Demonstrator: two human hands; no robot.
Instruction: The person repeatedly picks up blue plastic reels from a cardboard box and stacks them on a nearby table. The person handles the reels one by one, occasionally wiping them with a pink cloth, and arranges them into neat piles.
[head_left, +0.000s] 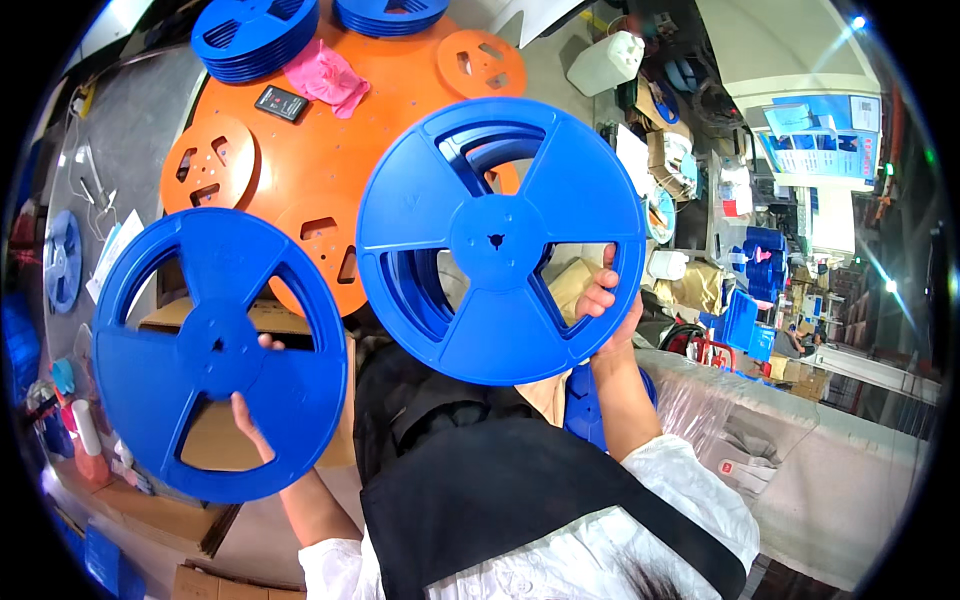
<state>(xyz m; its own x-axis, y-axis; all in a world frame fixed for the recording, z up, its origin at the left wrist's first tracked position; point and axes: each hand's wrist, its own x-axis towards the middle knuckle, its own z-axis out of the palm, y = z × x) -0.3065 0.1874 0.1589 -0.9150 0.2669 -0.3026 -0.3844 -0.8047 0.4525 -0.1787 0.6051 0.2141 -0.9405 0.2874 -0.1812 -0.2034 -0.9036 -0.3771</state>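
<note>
My left hand (250, 415) grips a flat blue plastic reel (218, 355) at lower left, fingers hooked through a spoke opening. My right hand (603, 300) clasps a second blue reel (500, 240) at centre, fingers curled over its rim. Both round, three-spoked discs face me broadside, above an orange table (385, 100).

Reel in left hand (248, 425): solid blue (215, 350). Reel in right hand (605, 300): same blue (500, 240). Beyond both hands: large orange disc (330, 150), bearing a pink cloth (325, 75) and stacked blue reels (255, 35).
</note>
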